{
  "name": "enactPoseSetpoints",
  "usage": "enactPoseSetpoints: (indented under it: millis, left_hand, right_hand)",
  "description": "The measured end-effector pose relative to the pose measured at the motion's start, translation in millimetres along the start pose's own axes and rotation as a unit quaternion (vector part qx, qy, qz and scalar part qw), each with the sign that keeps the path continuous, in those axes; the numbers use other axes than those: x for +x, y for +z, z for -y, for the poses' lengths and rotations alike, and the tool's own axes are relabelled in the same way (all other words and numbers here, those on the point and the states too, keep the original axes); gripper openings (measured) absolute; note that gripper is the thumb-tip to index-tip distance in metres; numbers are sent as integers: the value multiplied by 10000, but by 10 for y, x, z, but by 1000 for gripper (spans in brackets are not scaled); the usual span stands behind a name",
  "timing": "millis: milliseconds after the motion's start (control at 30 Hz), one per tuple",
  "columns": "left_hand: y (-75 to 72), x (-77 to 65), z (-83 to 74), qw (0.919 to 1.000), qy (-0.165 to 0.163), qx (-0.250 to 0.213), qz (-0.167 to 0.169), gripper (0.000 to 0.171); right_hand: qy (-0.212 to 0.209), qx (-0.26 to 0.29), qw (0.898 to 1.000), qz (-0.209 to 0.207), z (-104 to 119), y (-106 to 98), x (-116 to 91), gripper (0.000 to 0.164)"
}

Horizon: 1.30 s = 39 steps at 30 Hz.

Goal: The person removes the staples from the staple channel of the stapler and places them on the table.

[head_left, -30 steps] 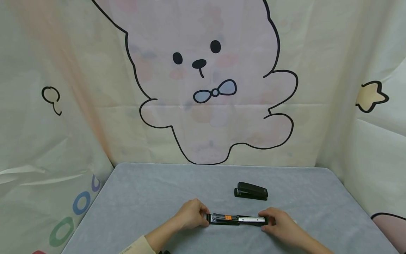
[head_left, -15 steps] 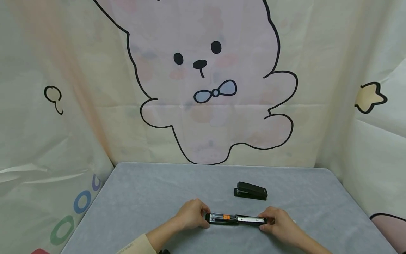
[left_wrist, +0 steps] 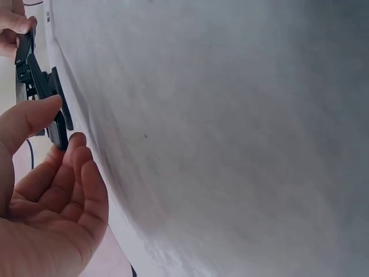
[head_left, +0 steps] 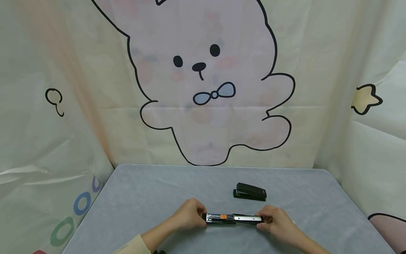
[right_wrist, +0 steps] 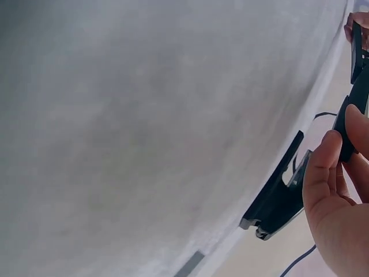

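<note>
A black stapler [head_left: 247,218] lies swung open in a nearly straight line between my hands, with a silvery strip on its right half and an orange piece on its left half. My left hand [head_left: 191,214] pinches its left end between thumb and fingers. The right hand [head_left: 277,222] grips the opposite end; in the right wrist view its thumb and fingertips press on the black stapler body [right_wrist: 358,92]. Behind it on the cloth stands a second black stapler [head_left: 249,192], its top arm slightly raised, touched by neither hand.
A grey-blue cloth covers the table [head_left: 152,187]. Hanging sheets with a cartoon bear [head_left: 203,116] enclose the back and sides. A small white bit [head_left: 294,222] shows just beyond the right hand.
Both hands and the opened stapler have shifted slightly left, and the view has tilted a little. The grips stay the same, and the second stapler stays in place.
</note>
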<state>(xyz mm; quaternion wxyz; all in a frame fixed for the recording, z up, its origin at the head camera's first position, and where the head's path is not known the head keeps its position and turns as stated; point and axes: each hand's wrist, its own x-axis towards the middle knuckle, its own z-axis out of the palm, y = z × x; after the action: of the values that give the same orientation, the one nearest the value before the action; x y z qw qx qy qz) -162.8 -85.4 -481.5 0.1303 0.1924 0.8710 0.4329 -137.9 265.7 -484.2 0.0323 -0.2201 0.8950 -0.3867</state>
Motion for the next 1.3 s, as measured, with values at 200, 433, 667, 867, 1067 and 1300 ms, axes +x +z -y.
enactPoseSetpoints:
  millis: [200,433,667,867,1067,1300]
  left_hand:
    - [-142,-36,88,9984,18,-556,-51,25]
    - [-330,-118,256,9904,-96,-1362,-230,32]
    - [-644,-213,390,9850,-345,-1578,-605,38]
    - [-875,-284,496,9843,-547,-1474,-799,42]
    - [-1030,-330,575,9819,-904,-1310,-1030,45]
    - [-1109,-335,682,9787,-1222,-1046,-1276,45]
  right_hand:
    - [-38,86,9999,-121,127,25,97,22]
    - [99,88,9997,-183,272,172,284,23]
    - [-74,358,9985,-411,465,347,562,24]
    - [-323,396,9976,-478,593,517,806,19]
    - [-400,297,9974,-528,707,700,993,20]
    - [-296,260,9978,-534,719,890,1162,20]
